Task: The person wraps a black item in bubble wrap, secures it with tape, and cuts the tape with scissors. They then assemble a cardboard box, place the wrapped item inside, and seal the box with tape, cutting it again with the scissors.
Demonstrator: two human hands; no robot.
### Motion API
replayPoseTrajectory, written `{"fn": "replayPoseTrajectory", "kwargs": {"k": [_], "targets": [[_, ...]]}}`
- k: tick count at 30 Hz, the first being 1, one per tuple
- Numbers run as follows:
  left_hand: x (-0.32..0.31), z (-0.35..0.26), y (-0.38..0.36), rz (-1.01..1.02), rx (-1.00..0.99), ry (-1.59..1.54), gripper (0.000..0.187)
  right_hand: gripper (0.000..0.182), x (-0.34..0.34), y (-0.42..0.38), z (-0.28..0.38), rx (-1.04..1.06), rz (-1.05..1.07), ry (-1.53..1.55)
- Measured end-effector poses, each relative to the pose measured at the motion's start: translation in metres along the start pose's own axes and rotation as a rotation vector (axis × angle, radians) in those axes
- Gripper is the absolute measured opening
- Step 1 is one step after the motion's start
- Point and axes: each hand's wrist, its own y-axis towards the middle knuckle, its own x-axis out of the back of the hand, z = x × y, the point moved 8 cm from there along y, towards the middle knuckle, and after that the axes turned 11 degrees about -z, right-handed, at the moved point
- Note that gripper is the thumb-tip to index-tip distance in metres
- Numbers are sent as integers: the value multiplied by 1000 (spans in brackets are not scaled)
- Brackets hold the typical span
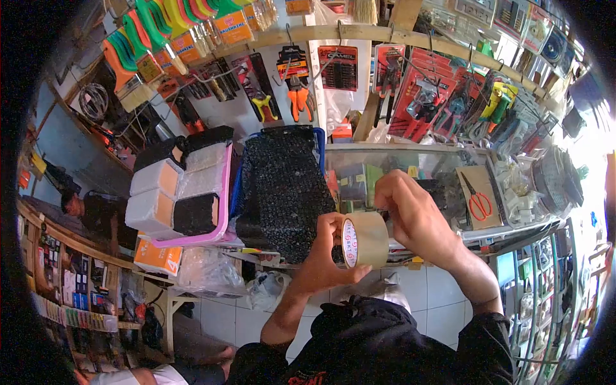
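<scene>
My left hand [323, 264] grips a wide roll of brown packing tape [373, 240], thumb below and fingers above, with the printed core facing left. Just above and right of the roll is my right hand [416, 210], its fingers curled in a pinch; whatever lies between the fingertips is hidden. Behind my left hand, a large piece of black bubble wrap [282, 173] lies over a blue crate [239, 186]. Red-handled scissors [480, 206] rest on a piece of cardboard [489, 183] to the right, on the glass display counter [452, 221].
A pink crate [226, 221] at left holds several wrapped boxes [151, 183]. Pliers [299, 99] and brushes [133, 93] hang from the rail above. An orange box [157, 256] and a plastic-wrapped bundle [208, 273] stand below. Another person [102, 215] is at far left.
</scene>
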Motion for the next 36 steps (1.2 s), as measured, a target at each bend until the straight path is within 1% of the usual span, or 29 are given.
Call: {"fn": "replayPoseTrajectory", "kwargs": {"k": [3, 6, 7, 10, 12, 16, 18, 19, 22, 24, 27, 28, 30, 31, 34, 35, 36], "targets": [[-5, 24, -5, 49, 118, -120, 94, 30, 2, -3, -9, -116, 49, 9], [-12, 37, -11, 89, 213, -257, 94, 24, 1, -9, -21, -205, 71, 101], [-12, 37, -11, 87, 188, -244, 94, 17, 2, -9, -24, -296, 87, 143], [-11, 31, -9, 89, 92, -197, 96, 15, 5, -7, -26, -413, 129, 214], [-11, 25, -9, 112, 6, -161, 98, 14, 5, -8, -25, -415, 139, 252], [-15, 18, -10, 179, -14, -148, 101, 15, 7, -16, -24, -461, 150, 294], [-17, 19, -13, 198, 1, -150, 101, 17, 8, -20, -21, -361, 143, 222], [-20, 21, -14, 205, 51, -185, 101, 17, 7, -22, -20, -309, 140, 186], [-30, 25, -17, 211, 170, -278, 101, 15, 4, -24, -21, -195, 26, 161], [-35, 31, -18, 201, 218, -327, 102, 19, -1, -29, -29, -201, 8, 154], [-32, 41, -17, 172, 193, -278, 102, 24, -1, -33, -33, -163, -50, 83], [-35, 36, -20, 238, 109, -159, 101, 25, 0, -34, -34, -143, -74, 51], [-44, 24, -27, 373, -61, 79, 101, 30, 17, -26, -44, -18, -195, -160], [-52, 23, -30, 330, -83, 102, 99, 24, 25, -22, -61, -94, -223, -183], [-48, 48, -31, 224, 186, -208, 97, 18, 21, -35, -92, -502, -204, 40], [-42, 50, -25, 183, 139, -157, 96, 23, 18, -43, -97, -477, -226, 108], [-37, 56, -20, 142, 105, -70, 96, 27, 18, -50, -102, -517, -247, 146]]}}
